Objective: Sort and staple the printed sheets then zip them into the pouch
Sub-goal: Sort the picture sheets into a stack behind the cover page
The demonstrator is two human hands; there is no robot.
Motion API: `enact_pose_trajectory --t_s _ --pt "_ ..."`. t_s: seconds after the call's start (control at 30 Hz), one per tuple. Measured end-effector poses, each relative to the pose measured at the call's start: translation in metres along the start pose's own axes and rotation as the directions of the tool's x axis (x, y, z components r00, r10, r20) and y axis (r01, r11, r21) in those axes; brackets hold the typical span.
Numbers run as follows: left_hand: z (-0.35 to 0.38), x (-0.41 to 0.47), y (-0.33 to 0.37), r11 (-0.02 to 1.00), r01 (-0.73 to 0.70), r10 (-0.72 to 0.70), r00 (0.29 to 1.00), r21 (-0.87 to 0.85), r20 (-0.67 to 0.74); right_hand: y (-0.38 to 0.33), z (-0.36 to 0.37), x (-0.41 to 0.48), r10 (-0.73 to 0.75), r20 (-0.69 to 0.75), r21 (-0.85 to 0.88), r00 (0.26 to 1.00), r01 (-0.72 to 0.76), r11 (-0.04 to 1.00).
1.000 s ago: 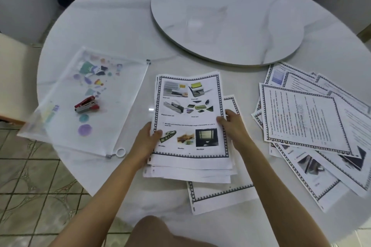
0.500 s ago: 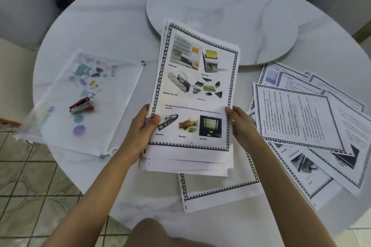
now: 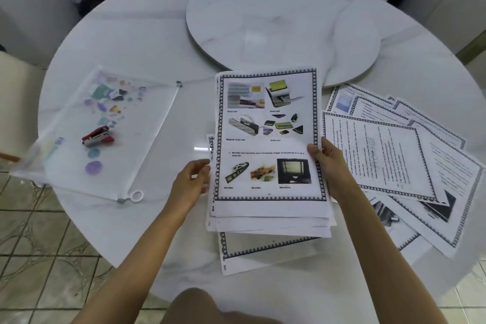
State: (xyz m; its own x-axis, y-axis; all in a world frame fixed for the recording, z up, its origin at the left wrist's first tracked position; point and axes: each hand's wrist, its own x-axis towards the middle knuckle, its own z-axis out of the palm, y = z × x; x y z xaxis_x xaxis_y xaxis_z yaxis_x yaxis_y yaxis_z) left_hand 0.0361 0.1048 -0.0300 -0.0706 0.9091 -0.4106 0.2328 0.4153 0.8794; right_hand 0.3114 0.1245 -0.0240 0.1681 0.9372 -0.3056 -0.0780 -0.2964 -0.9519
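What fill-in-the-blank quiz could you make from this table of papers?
1. The stapler lies on the ____.
2. Loose sheets fan out on the ____ side of the stack.
3. The zip pull is a white ____.

Missing words: pouch; right; ring.

Right hand [image 3: 328, 163] pinching — left hand [image 3: 193, 181] loosely curled.
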Motion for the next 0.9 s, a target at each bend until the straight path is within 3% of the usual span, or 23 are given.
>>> enact_pose_trajectory --t_s 0.13,0.4,0.67,0.9 --pt "0.007 -0.008 -0.008 0.996 0.035 -0.029 0.997 0.087 -0.073 0.005 -0.022 -0.003 0.026 -0.013 -0.019 1.000 -0.026 0.999" --pt "0.024 -0.008 -0.006 0.975 0.219 -0.222 0.968 -0.035 -0.114 0.029 -0.043 -0.008 0.084 0.001 -0.112 0.996 -0.084 0.990" --pt "0.040 0.002 0.002 0.961 0.275 -0.278 0.955 -0.035 -0.108 0.050 -0.040 -0.008 0.090 0.035 -0.325 0.995 -0.074 0.943" --pt "0.060 -0.004 0.004 0.977 0.204 -0.202 0.978 0.055 -0.049 0.051 -0.041 -0.006 0.071 0.071 -0.401 0.995 -0.037 0.915"
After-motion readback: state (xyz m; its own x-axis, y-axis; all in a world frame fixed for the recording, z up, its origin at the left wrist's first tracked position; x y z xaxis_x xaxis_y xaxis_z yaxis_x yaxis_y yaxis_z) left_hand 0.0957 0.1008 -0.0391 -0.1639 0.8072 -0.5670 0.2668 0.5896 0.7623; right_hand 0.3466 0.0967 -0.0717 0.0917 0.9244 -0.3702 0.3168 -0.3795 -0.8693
